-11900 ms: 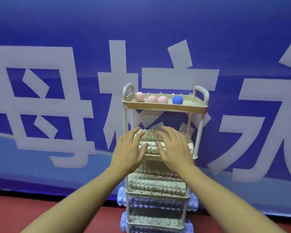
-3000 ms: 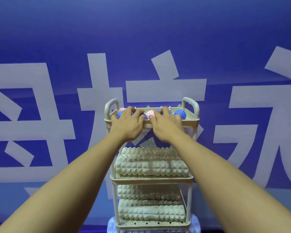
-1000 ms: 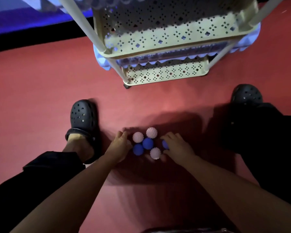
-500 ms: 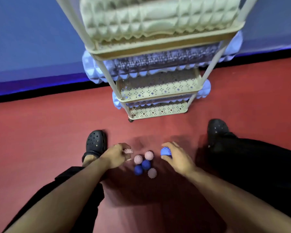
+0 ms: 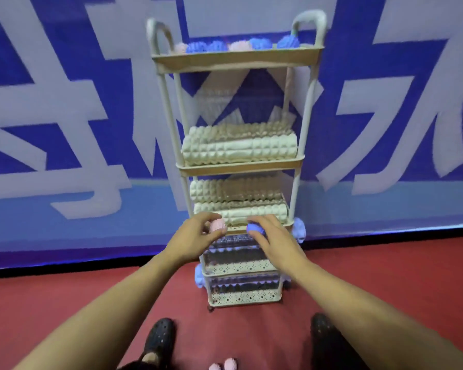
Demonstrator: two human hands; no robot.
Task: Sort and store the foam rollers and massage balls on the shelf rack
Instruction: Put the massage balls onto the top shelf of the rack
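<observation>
The left hand (image 5: pixel 195 237) grasps a pink spiky ball (image 5: pixel 217 226) between thumb and fingertips; just to its right, the right hand (image 5: pixel 271 236) grips a blue spiky ball (image 5: pixel 255 227) the same way. Both balls sit level with the rack's (image 5: pixel 306 108) third shelf edge, in front of the cream foam rollers (image 5: pixel 239 148). Open air lies between the hands and the top tray (image 5: pixel 235 60), where pink and blue balls line up. Both forearms reach forward, palms down. Two pink balls (image 5: pixel 223 365) lie on the red floor (image 5: pixel 385 276) between the black shoes (image 5: pixel 159 335).
</observation>
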